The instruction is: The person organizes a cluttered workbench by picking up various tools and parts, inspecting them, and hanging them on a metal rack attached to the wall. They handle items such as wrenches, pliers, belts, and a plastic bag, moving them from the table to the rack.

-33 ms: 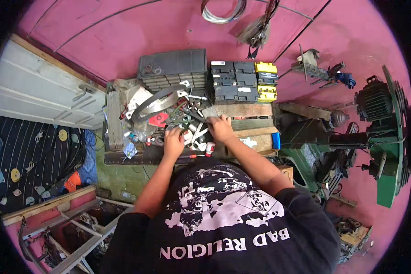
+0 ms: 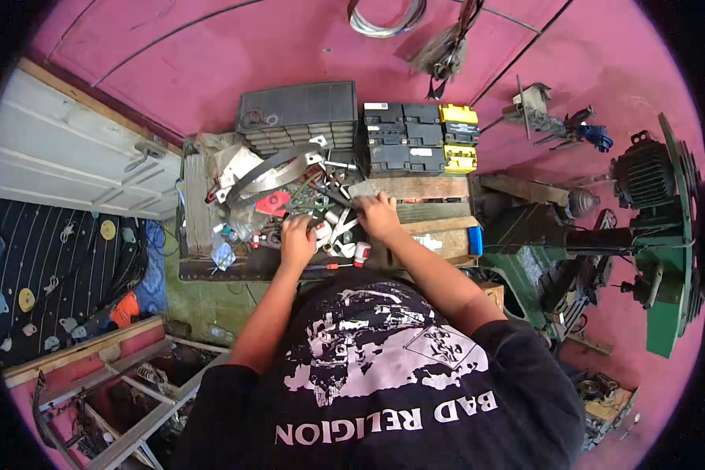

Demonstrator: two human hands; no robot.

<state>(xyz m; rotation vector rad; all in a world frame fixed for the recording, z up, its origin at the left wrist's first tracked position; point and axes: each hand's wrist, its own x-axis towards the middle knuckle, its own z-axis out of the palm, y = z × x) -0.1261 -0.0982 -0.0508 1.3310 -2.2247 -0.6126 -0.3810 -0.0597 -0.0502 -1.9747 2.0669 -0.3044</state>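
Grip of the left hand point(image 2: 298, 235), near the middle of the head view: the fingers bend down into the clutter, and whether they close on anything is hidden beneath them. A white-and-red piece point(image 2: 322, 231) lies just beside it. Right of centre, the right hand point(image 2: 379, 218) has its fingertips at or just beside a grey flat piece point(image 2: 360, 190); its grip is also unclear, the palm being turned down and the fingers partly hidden. Between the hands, pale metal tools point(image 2: 341, 229) lie crossed on the table point(image 2: 211, 273). Just below them at centre are a white-and-red cylinder point(image 2: 361, 253) and a thin red-handled tool point(image 2: 330, 267).

Up and left of the hands, a large curved band point(image 2: 268, 175) lies tilted over the heap, with a red flat piece point(image 2: 272, 204) beneath it. Black batteries point(image 2: 403, 137) and yellow-topped batteries point(image 2: 458, 125) stand stacked at upper centre, beside a stack of dark panels point(image 2: 298, 110). Wooden slats point(image 2: 423, 188) lie below the batteries.

As for progress, the work seems under way rather than finished: the batteries and panels sit in order, but the small things between the hands are loose and mixed. How much is left cannot be judged.
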